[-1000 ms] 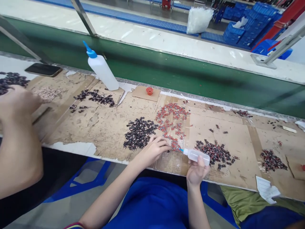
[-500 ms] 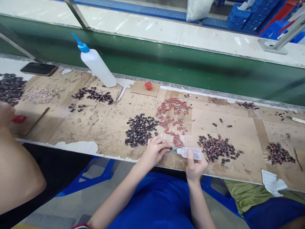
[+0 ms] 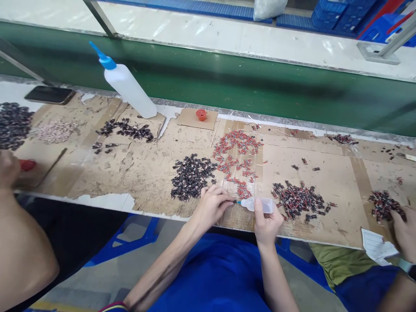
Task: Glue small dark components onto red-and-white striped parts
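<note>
On the counter (image 3: 154, 180), red-black pile (image 3: 297, 200) looks done; loose black parts (image 3: 191, 177), red parts (image 3: 230, 163) remain. Left hand (image 3: 212, 203) pinches dark piece (image 3: 234, 201); right hand (image 3: 268, 223) grips small bottle (image 3: 267, 204).

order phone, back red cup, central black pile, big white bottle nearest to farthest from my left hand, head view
1. Black pile, beyond the left hand
2. Red cup, at the back
3. Big white bottle, back left
4. Phone, far left

No text can be read anywhere, the faint marks on the white paper slip (image 3: 377, 246) being too small.
</note>
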{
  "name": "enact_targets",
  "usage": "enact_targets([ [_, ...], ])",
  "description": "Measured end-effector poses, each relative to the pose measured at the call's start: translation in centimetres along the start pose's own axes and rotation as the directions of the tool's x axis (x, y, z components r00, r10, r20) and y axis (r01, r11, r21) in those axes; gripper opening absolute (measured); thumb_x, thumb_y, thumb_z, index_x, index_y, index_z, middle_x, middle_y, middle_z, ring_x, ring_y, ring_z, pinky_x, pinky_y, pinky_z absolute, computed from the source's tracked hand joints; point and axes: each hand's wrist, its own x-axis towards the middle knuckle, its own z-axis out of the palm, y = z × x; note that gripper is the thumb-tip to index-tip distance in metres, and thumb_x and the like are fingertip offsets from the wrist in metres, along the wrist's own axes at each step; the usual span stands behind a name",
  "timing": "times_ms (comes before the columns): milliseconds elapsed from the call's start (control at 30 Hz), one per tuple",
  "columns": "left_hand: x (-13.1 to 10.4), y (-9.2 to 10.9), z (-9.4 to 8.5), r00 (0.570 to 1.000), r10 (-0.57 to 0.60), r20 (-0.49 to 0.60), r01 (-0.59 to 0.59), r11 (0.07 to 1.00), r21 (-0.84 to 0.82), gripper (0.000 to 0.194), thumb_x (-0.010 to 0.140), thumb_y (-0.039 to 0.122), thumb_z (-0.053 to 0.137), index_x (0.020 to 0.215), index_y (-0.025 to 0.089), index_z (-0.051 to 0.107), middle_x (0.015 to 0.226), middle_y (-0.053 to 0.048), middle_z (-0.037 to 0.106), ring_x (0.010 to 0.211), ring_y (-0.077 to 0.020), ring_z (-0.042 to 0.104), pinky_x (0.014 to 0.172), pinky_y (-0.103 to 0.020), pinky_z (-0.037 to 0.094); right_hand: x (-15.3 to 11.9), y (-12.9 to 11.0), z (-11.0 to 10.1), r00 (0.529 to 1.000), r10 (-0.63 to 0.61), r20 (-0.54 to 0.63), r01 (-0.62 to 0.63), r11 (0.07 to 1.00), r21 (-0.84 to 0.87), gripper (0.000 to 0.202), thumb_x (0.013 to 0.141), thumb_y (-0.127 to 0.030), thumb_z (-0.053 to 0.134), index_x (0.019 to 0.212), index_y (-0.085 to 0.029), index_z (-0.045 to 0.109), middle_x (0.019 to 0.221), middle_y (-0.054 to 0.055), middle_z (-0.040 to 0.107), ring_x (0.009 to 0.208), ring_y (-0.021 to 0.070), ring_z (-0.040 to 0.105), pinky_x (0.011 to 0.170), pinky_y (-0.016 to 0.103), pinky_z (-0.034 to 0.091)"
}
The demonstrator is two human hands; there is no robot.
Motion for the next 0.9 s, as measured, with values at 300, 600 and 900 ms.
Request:
enact_targets([
  [300, -0.18, -0.02, 0.36, 0.999, -0.044, -0.027, 0.045, 0.999, 0.021, 0.009, 0.085, 0.026, 0.067, 0.085, 0.028, 0.075, 0.087, -0.001, 0.073, 0.089, -0.0207, 0.057, 0.084, -0.04, 0.03, -0.06, -0.22, -0.05, 0.991, 0.06, -0.117, -0.058, 0.998, 0.015, 0.036, 0.079, -0.049, 0.062, 0.068, -0.015, 0.067, 0.059, 0.003, 0.067, 0.054, 0.0168, 0.06, 0.053, 0.026, 0.046],
  [600, 0.0, 0.42, -0.09, 0.997, -0.08, 0.001, 0.08, 0.997, 0.014, 0.008, 0.082, 0.024, 0.07, 0.086, 0.028, 0.076, 0.088, -0.001, 0.073, 0.092, -0.0218, 0.058, 0.083, -0.041, 0.029, 0.0, 0.16, 0.04, 0.999, 0.027, -0.016, -0.026, 0.999, 0.042, 0.034, 0.079, -0.046, 0.065, 0.063, -0.015, 0.065, 0.055, 0.001, 0.064, 0.05, 0.0145, 0.057, 0.051, 0.025, 0.045],
  [900, 0.07, 0.74, -0.13, 0.995, -0.104, -0.004, 0.104, 0.994, 0.017, 0.009, 0.08, 0.019, 0.071, 0.081, 0.027, 0.076, 0.089, -0.001, 0.074, 0.094, -0.0226, 0.059, 0.083, -0.041, 0.029, -0.01, 0.54, 0.03, 0.993, 0.099, -0.068, -0.093, 0.992, 0.082, 0.032, 0.077, -0.044, 0.067, 0.067, -0.014, 0.067, 0.06, 0.003, 0.067, 0.055, 0.017, 0.061, 0.055, 0.027, 0.047],
])
